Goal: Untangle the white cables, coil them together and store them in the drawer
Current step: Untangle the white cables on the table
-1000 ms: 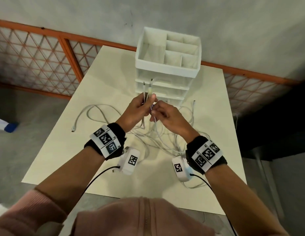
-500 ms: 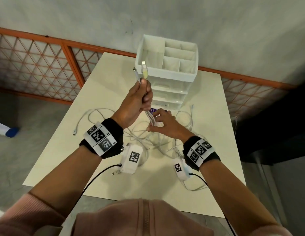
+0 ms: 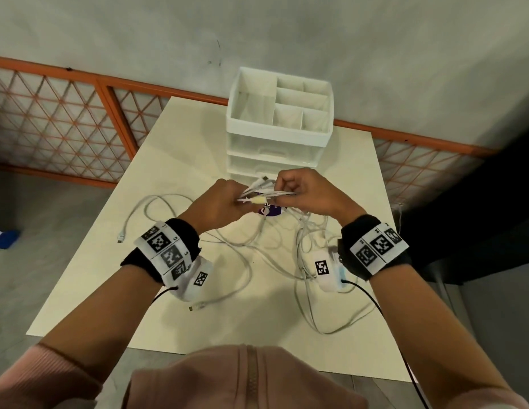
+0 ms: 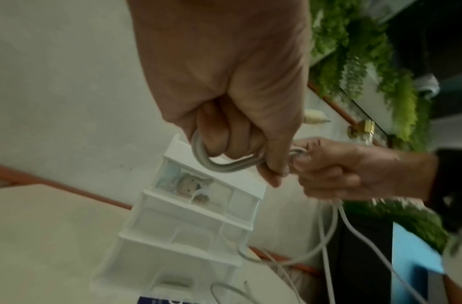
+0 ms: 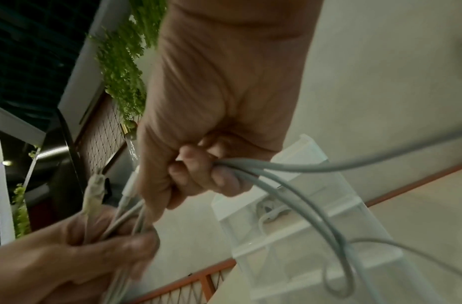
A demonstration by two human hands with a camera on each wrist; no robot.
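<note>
A: What are the hands doing?
B: The left hand (image 3: pixel 219 202) and right hand (image 3: pixel 309 194) are both gripping the cables (image 3: pixel 269 197), fingers curled round one bundle held between them above the table (image 3: pixel 180 143).
A: And the rest of the cables?
B: They are lying in loose loops on the table, just in front of the drawer unit (image 3: pixel 279 143), whose drawers are sitting closed.

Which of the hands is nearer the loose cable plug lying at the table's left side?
Left. The left hand grips the white cables up and right of that plug; the right hand grips them farther right, beyond the left.
</note>
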